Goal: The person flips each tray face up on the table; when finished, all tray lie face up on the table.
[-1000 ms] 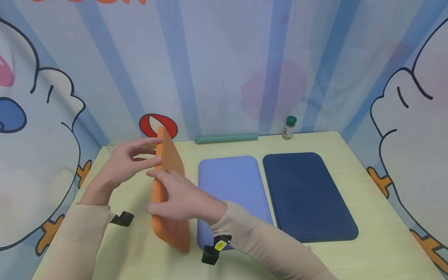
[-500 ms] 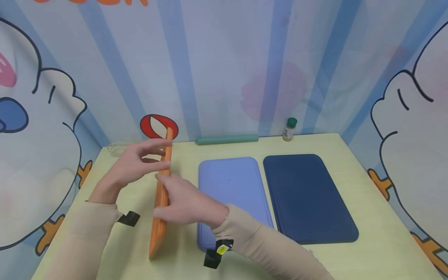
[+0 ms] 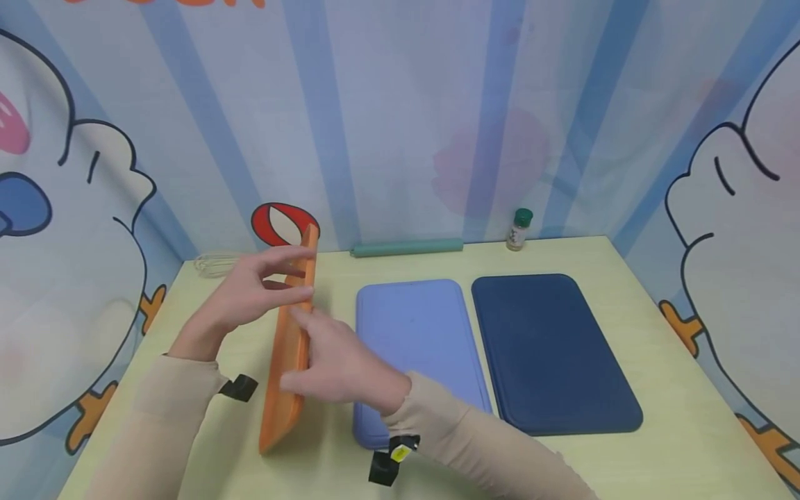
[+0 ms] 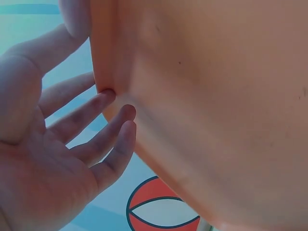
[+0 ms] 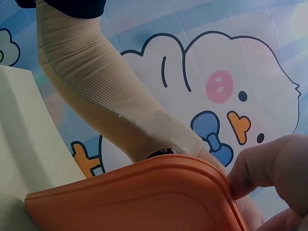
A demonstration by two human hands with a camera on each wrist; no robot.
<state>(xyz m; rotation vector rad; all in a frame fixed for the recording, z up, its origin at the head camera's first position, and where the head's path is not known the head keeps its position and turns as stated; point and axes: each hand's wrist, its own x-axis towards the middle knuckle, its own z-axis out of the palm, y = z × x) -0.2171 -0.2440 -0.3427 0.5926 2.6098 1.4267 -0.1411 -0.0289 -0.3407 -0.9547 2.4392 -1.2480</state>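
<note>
An orange cutting board (image 3: pixel 281 396) stands steeply tilted over the left of the table, its left face showing in the head view. Its upper edge is held by my left hand (image 3: pixel 250 288), with the thumb at the rim and fingertips against the recessed face (image 4: pixel 216 96). Closer to me, my right hand (image 3: pixel 340 361) grips the same edge between thumb and fingers. In the right wrist view, a finger of the right hand (image 5: pixel 274 168) meets the board's rounded corner (image 5: pixel 192 168). To the right lie a periwinkle cutting board (image 3: pixel 415 326) and a navy one (image 3: pixel 550 347), both flat.
Along the back edge of the table (image 3: pixel 662 396) are a pale wire whisk (image 3: pixel 215 264), a teal rod (image 3: pixel 406 248) and a small green-capped bottle (image 3: pixel 519 230). A printed cloth backdrop (image 3: pixel 400 125) rises behind and at both sides.
The orange board has turned about its upper edge, so its left face now shows where its right face showed before. Both hands have shifted slightly right with it, keeping their hold.
</note>
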